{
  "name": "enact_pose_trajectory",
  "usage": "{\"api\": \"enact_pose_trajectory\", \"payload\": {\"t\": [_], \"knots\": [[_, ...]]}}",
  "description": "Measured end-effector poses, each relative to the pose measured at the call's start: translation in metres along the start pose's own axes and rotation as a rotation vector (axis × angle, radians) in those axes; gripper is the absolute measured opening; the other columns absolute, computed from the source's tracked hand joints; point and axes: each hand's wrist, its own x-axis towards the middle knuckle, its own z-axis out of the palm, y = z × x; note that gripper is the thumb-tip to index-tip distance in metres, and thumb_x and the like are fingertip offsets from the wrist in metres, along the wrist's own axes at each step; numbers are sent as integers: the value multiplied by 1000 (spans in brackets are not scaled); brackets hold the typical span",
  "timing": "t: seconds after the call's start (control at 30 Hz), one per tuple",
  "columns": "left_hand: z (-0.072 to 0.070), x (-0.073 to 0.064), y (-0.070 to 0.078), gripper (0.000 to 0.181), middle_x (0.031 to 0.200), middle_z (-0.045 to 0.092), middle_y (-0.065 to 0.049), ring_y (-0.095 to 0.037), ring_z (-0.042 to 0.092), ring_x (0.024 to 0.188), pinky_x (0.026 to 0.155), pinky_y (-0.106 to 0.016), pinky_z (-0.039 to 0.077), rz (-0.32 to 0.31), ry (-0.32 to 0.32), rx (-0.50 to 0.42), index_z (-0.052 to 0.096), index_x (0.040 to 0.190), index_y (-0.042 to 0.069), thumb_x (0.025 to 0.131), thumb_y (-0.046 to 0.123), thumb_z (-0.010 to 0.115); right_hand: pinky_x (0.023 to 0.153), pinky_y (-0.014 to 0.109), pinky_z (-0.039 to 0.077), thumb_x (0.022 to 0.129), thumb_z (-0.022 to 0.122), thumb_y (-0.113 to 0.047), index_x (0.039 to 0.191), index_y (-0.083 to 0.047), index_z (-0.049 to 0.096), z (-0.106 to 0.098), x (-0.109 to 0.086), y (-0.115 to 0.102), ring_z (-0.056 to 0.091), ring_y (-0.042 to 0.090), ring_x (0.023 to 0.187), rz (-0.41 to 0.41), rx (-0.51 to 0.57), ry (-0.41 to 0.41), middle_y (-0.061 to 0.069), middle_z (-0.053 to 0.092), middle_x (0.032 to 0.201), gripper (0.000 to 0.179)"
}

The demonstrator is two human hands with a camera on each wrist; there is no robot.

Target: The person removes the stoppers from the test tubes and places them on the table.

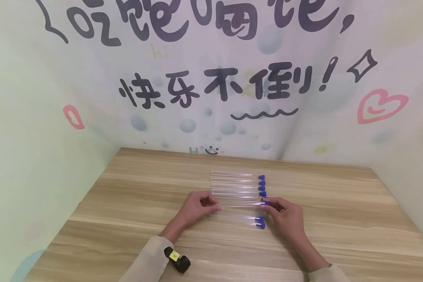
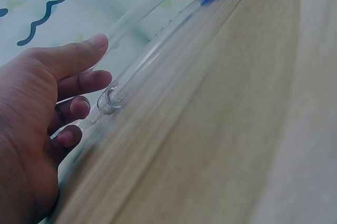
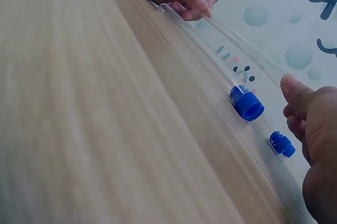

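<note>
Clear tube [image 1: 240, 204] held sideways between the two hands, in the gap between the uncapped tubes [image 1: 232, 180] and two capped tubes [image 1: 232, 218]; blue cap [image 1: 265, 203] at its right end, seating hidden by fingers. Left hand [image 1: 198, 205]: reaches in from lower left, thumb and index nearly closed in a pinch on the tube's left end, remaining fingers loosely bent. Right hand [image 1: 288, 216]: forearm angled in from lower right, thumb and fingertips closed together on the blue cap. Beyond the held tube, the uncapped tubes lie roughly parallel, four loose blue caps [image 1: 262, 188] lined up just off their right ends. The capped tubes lie on the near side, caps to the right. Black band [image 1: 177, 259] at left sleeve carries a yellow sticker [image 1: 174, 255]; its marking is too small to read. Wood-grain table [image 1: 109, 196] under all. Printed backdrop [image 1: 211, 129] behind: upper line, cut by the frame, reads 吃饱喝饱; lower line 快乐不倒!, with a faint "hi" between them and a pink heart [image 1: 381, 106] at right.
</note>
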Motion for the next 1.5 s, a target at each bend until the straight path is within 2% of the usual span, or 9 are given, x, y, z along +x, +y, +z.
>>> {"api": "enact_pose_trajectory", "payload": {"t": [0.37, 0.6, 0.73, 0.93, 1.27, 1.5], "knots": [[2, 1, -3, 8, 70, 60, -4, -12, 48, 63, 57, -21, 39, 30, 36, -8, 70, 86, 2, 81, 6, 75, 51, 17, 42, 69, 86, -18, 86, -18, 76, 0, 1, 1, 56, 8, 59, -7, 13, 1, -9, 71, 78, 20], [2, 1, -1, 11, 77, 65, -10, -17, 50, 64, 57, -20, 39, 4, 96, -14, 70, 91, -2, 83, 6, 73, 55, 20, 46, 73, 84, -19, 87, -17, 75, -1, -1, 0, 60, 10, 64, 34, 45, -64, -7, 71, 80, 17], [2, 1, 1, 13, 80, 66, -11, -18, 51, 66, 58, -20, 40, -21, 103, -17, 70, 93, -1, 84, 7, 73, 57, 22, 47, 74, 83, -20, 88, -17, 75, -1, -1, -1, 60, 12, 67, 72, 61, -97, -6, 70, 81, 16], [2, 2, 0, 12, 83, 68, -9, -19, 52, 67, 59, -21, 40, -19, 120, -9, 70, 93, 0, 84, 7, 73, 58, 23, 47, 74, 82, -20, 87, -16, 75, -1, -1, 0, 61, 14, 70, 121, 101, -132, -4, 70, 81, 16], [3, 3, -4, 10, 79, 66, -9, -18, 50, 66, 59, -22, 40, -17, 146, -22, 71, 92, 1, 84, 6, 73, 64, 24, 48, 73, 83, -21, 88, -14, 74, -2, -1, 0, 63, 15, 76, 164, 176, -176, -2, 71, 85, 19], [2, 3, -5, 12, 78, 65, -10, -19, 52, 67, 60, -22, 42, -31, 144, -24, 70, 93, -1, 84, 6, 72, 61, 26, 49, 72, 83, -17, 88, -14, 74, -2, -1, -1, 62, 17, 73, 180, 204, -214, 0, 71, 84, 19]]}}
